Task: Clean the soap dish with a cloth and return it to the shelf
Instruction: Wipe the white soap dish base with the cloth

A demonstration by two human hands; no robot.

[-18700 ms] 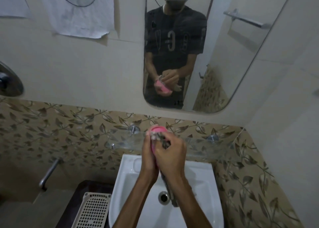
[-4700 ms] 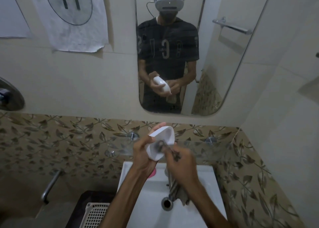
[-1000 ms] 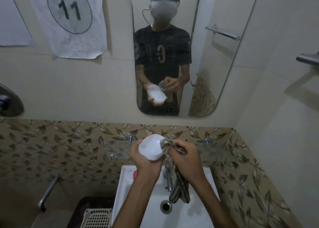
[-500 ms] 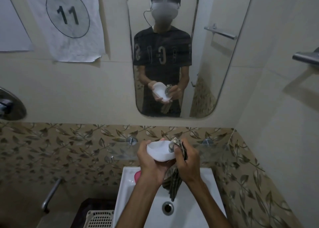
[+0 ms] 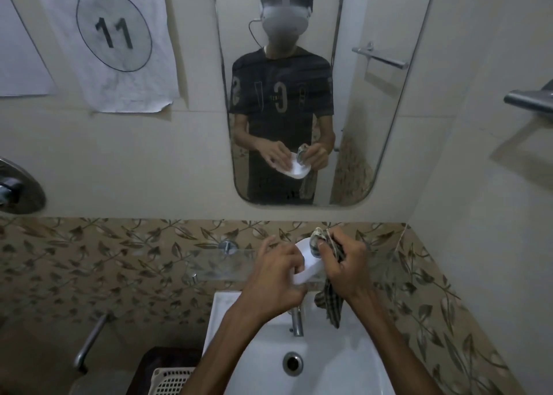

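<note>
Soap dish (image 5: pixel 311 267) held by left hand (image 5: pixel 276 278); right hand (image 5: pixel 344 270) seemingly wipes with cloth (image 5: pixel 329 302).

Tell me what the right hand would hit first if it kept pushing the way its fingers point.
The right hand, gripping the checked cloth, points up and left at the white soap dish held by the left hand. The cloth-wrapped fingertips seem already against it; depth is unclear.
</note>
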